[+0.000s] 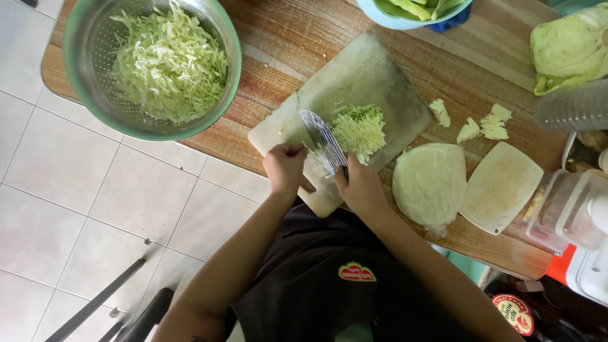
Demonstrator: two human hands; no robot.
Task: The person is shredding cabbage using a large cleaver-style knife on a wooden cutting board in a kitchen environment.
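Right grip [360, 185] closes on the knife [324, 140] handle, blade angled into shredded cabbage [360, 128] on the cutting board [370, 79], while left hand [285, 166] curls shut, steadying the near board edge.

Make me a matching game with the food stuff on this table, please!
Things:
1. colander
2. knife
3. cabbage half
4. cutting board

Places or states:
A. lying flat side down beside the board
B. full of shredded cabbage
C. held in the right hand
D. under a small pile of shreds

Pairs: 1-B, 2-C, 3-A, 4-D
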